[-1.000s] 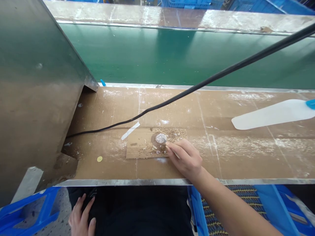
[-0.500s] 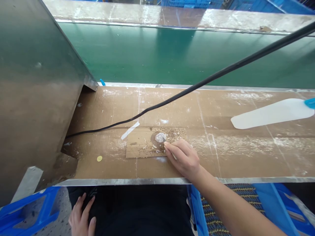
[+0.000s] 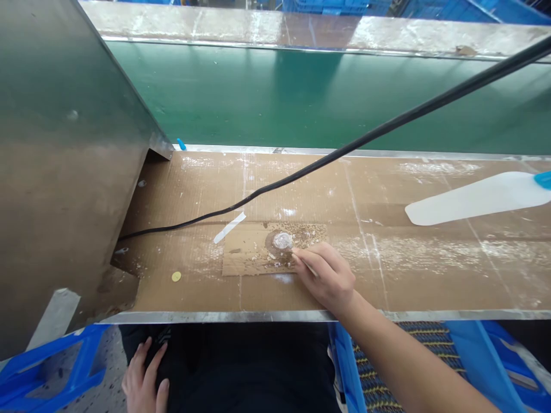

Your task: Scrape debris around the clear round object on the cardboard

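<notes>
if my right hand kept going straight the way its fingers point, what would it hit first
Most likely the white lump on the small cardboard piece, just ahead of your right hand; how high the fingertips sit above it is hard to tell.

Right hand pinches a thin stick beside a whitish lump on a cardboard piece; left hand rests on dark clothing below the worktop.

Illumination: bright, diffuse. Glare: pale patches on the far ledge. Shadow: dark band on the green surface. Foreground focus: acceptable.
</notes>
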`<state>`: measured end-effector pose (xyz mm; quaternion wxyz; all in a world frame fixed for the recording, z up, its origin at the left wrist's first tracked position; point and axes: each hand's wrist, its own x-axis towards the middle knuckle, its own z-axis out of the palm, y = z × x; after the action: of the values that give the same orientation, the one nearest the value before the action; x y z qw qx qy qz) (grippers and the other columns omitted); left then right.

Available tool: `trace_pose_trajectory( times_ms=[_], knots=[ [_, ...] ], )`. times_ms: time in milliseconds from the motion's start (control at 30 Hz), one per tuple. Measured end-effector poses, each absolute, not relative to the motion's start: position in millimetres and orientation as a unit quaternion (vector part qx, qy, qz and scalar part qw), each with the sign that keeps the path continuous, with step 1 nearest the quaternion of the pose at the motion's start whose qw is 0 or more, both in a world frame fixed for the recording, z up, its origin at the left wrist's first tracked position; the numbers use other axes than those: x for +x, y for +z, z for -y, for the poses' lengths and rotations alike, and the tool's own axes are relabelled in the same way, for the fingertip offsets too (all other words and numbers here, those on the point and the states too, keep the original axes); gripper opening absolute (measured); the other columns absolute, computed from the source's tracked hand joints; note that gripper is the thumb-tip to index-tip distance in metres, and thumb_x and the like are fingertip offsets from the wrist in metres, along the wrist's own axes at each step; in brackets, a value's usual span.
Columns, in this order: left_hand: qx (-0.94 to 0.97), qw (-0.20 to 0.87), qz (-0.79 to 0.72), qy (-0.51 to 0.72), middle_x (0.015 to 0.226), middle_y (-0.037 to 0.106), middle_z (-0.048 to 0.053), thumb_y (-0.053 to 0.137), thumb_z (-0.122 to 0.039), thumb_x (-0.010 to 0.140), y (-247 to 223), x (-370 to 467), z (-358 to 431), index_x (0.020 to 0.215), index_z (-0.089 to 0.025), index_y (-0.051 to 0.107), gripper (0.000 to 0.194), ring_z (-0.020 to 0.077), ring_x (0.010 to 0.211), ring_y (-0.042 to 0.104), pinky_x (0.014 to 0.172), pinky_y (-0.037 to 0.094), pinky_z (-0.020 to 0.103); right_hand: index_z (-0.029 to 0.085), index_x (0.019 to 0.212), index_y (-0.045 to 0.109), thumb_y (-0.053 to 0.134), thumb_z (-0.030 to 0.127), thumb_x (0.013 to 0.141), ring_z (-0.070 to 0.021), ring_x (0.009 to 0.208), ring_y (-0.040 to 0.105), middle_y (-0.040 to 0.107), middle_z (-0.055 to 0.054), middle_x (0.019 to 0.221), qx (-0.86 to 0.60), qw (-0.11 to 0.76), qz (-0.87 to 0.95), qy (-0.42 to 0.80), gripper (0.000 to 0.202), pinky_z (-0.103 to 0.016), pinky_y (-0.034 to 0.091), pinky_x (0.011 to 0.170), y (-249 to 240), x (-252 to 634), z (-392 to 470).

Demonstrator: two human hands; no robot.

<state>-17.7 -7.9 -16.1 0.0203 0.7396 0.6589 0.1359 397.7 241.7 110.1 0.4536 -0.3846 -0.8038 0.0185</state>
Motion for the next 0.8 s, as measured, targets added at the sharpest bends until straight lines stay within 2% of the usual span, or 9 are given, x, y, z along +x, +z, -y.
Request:
trace_pose_trajectory(
  times_ms=[233, 633, 800],
  knots=[
    [0.705, 0.045, -0.691, 0.151, 0.154, 0.044, 0.021, 0.036, -0.033, 0.102, -12.8, -9.8, 6.3, 0.14, -0.021, 0.049, 0.042, 0.0447, 0.146, 0.04, 0.103, 0.039, 0.057, 0.015, 0.118, 0.064, 0.062, 0.001, 0.101, -0.0179, 0.07, 0.057, 0.064, -0.005, 0.085, -0.386, 0.432, 0.815, 0.004, 0.022, -0.031, 0.05, 0.063, 108.7, 396.2, -243.5],
    [0.729, 0.026, -0.669, 0.141, 0.154, 0.043, 0.021, 0.038, -0.033, 0.1, -16.5, -17.2, 6.7, 0.144, -0.021, 0.047, 0.045, 0.044, 0.143, 0.043, 0.102, 0.04, 0.056, 0.017, 0.128, 0.061, 0.059, -0.001, 0.101, -0.0166, 0.068, 0.056, 0.063, -0.002, 0.084, -0.379, 0.412, 0.829, -0.013, 0.033, -0.03, 0.049, 0.061, 108.7, 397.0, -242.2],
    [0.716, 0.044, -0.681, 0.148, 0.152, 0.045, 0.02, 0.039, -0.034, 0.101, -12.5, -11.8, 6.1, 0.144, -0.023, 0.047, 0.045, 0.0435, 0.142, 0.044, 0.105, 0.039, 0.058, 0.015, 0.13, 0.061, 0.059, -0.004, 0.1, -0.0174, 0.069, 0.056, 0.063, -0.004, 0.085, -0.364, 0.414, 0.834, -0.014, 0.035, -0.032, 0.048, 0.062, 107.8, 398.0, -242.3]
  ],
)
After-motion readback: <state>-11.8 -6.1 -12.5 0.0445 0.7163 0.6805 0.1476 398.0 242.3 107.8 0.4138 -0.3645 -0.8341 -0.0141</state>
